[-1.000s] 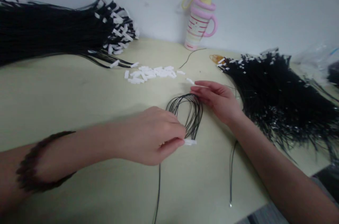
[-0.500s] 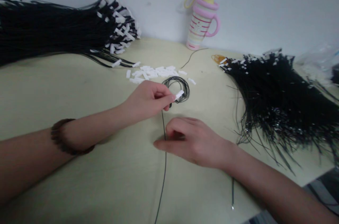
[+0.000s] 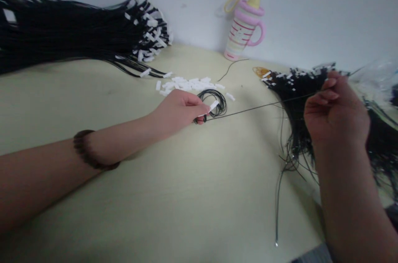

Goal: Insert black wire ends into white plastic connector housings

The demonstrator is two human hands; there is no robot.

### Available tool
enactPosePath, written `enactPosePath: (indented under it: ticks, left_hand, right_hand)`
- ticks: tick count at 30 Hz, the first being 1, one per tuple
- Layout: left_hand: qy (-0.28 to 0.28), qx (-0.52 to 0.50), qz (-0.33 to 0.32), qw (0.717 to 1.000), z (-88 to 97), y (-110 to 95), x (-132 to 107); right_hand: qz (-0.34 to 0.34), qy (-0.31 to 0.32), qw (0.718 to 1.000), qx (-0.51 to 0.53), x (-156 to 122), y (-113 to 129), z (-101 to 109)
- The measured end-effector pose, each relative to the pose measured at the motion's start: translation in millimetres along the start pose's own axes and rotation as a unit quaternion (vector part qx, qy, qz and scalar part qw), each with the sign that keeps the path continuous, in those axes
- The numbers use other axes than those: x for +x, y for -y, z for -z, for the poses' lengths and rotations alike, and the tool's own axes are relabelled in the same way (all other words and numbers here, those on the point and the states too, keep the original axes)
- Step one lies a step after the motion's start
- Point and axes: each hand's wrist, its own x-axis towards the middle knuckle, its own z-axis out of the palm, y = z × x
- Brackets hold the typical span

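My left hand (image 3: 183,109) pinches a coil of thin black cord (image 3: 222,103) together with a small white tag (image 3: 214,105) near the middle of the table. From the coil a single strand of the cord (image 3: 258,107) runs taut to the right and slightly upward. Raised over the right-hand bundle, my right hand (image 3: 337,109) has its fingers closed on that strand, and a short end pokes out beyond them. A pile of loose white tags (image 3: 189,84) lies just behind my left hand.
A large bundle of black cords with white tags (image 3: 77,32) lies at the back left. Another black bundle (image 3: 298,109) spreads out on the right. A pink and white cup (image 3: 241,32) stands against the wall. One loose cord (image 3: 277,209) lies at front right.
My right hand has moved from beside the hanging cord up and to the right, and now holds the strand. The strand went from hanging toward the front to stretched sideways. My left hand keeps its hold.
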Motion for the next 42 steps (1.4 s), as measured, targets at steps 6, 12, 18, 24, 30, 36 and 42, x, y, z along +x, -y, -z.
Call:
enactPosePath:
  ticks: [6, 12, 18, 24, 30, 36, 42]
  left_hand:
    - [0.001, -0.053, -0.006, 0.999, -0.5, -2.9, 1.6]
    - [-0.009, -0.041, -0.029, 0.999, -1.3, 1.0, 1.9]
    - [-0.002, -0.044, -0.04, 0.998, -1.3, 2.6, 1.9]
    - [0.002, -0.044, -0.037, 0.998, -1.3, 3.6, 2.2]
    - [0.01, 0.005, -0.055, 0.998, -0.6, 2.9, 1.0]
    - [0.002, 0.041, -0.079, 0.996, -10.9, 1.7, -9.4]
    - [-0.028, 0.033, -0.085, 0.995, -22.9, -2.8, -22.6]
  right_hand:
    - [0.132, 0.198, 0.933, -0.27, -69.4, -20.8, -32.8]
    - [0.196, 0.36, 0.83, -0.379, -111.0, -33.3, -49.8]
    - [0.197, 0.341, 0.842, -0.369, -106.6, -38.2, -47.4]
    - [0.182, 0.355, 0.843, -0.361, -107.0, -38.7, -47.6]
    - [0.151, 0.368, 0.849, -0.349, -105.9, -42.5, -48.1]
    - [0.184, 0.38, 0.834, -0.355, -107.5, -43.2, -48.0]
    - [0.211, 0.361, 0.84, -0.345, -115.1, -43.8, -48.2]
